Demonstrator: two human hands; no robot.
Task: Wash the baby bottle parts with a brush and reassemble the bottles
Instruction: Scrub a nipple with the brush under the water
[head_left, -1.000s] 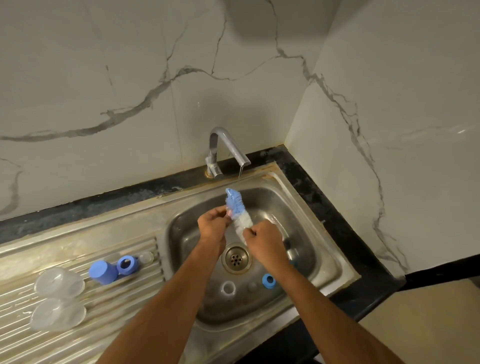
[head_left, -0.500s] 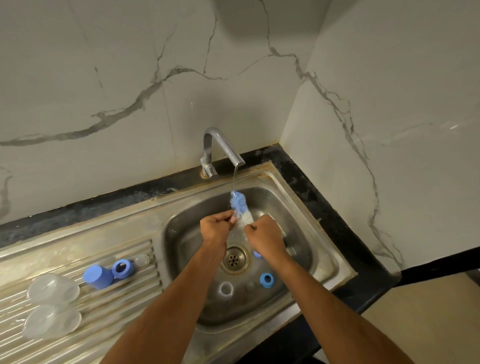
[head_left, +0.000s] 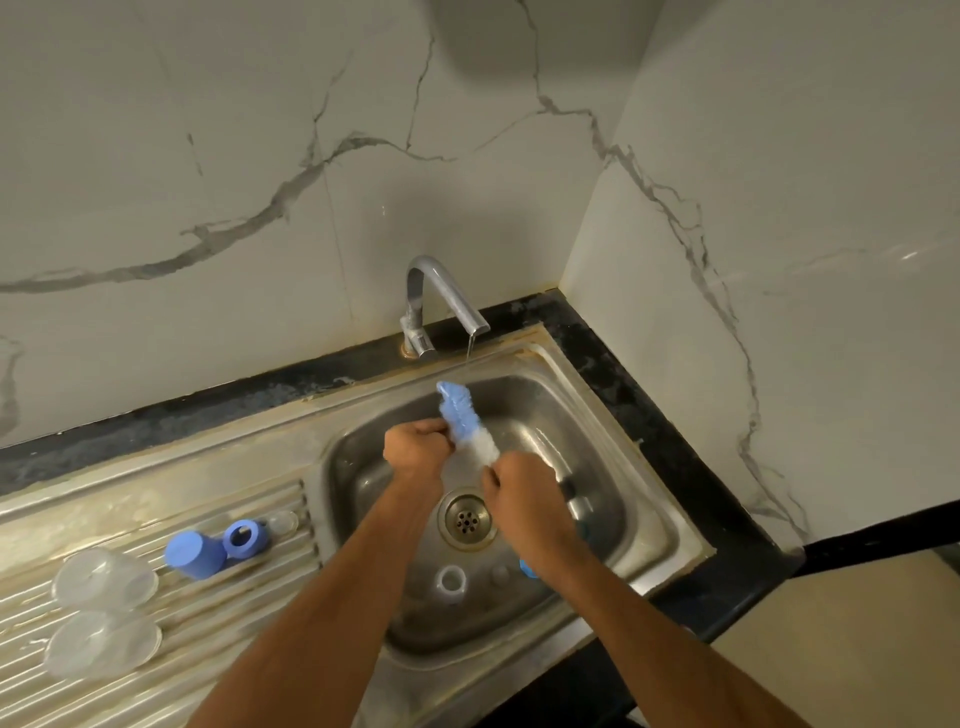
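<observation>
Rinsing the brush (head_left: 465, 423) under the tap (head_left: 441, 301) at frame centre seems the current step: the left hand (head_left: 415, 454) pinches its bristles, the right hand (head_left: 519, 486) grips the handle. Next, I think, a part from the sink (head_left: 649, 525) must be picked.

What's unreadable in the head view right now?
- Brush handle: hidden inside the right hand.
- Whatever the left hand pinches: covered by its fingers.
- Blue ring in the sink: mostly behind the right forearm.
- Clear parts on the drainboard: too blurred to identify.
</observation>
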